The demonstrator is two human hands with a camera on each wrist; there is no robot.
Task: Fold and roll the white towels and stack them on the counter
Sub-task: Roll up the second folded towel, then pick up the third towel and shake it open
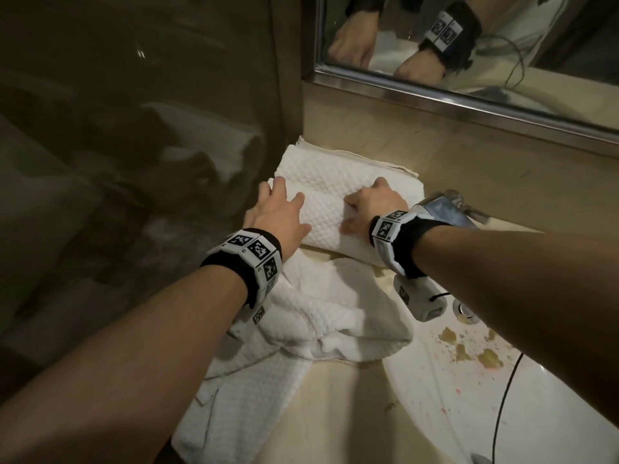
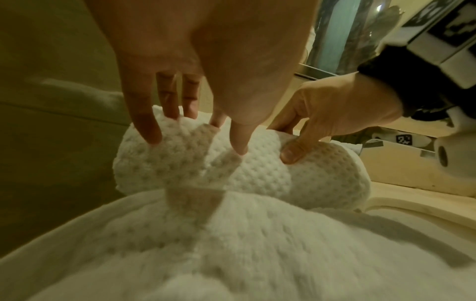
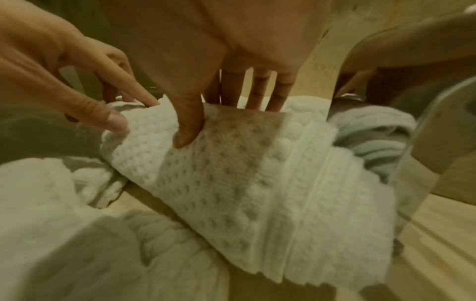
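Note:
A white waffle-weave towel roll (image 1: 330,226) lies on the beige counter (image 1: 348,406) in the corner, and its unrolled flat part (image 1: 338,165) reaches toward the back wall. My left hand (image 1: 279,209) presses spread, straight fingers (image 2: 152,132) into the roll's left end. My right hand (image 1: 373,202) grips the right half, fingers over the top and thumb (image 3: 185,136) on the near side. A second, crumpled white towel (image 1: 321,316) lies in front of the roll and hangs over the counter edge. The same roll (image 2: 231,173) (image 3: 257,173) fills both wrist views.
A glossy dark wall (image 1: 134,128) stands close on the left. A framed mirror (image 1: 469,45) hangs behind the counter. A chrome faucet (image 1: 447,209) sits just right of my right wrist, above a stained white sink (image 1: 485,390) crossed by a black cable.

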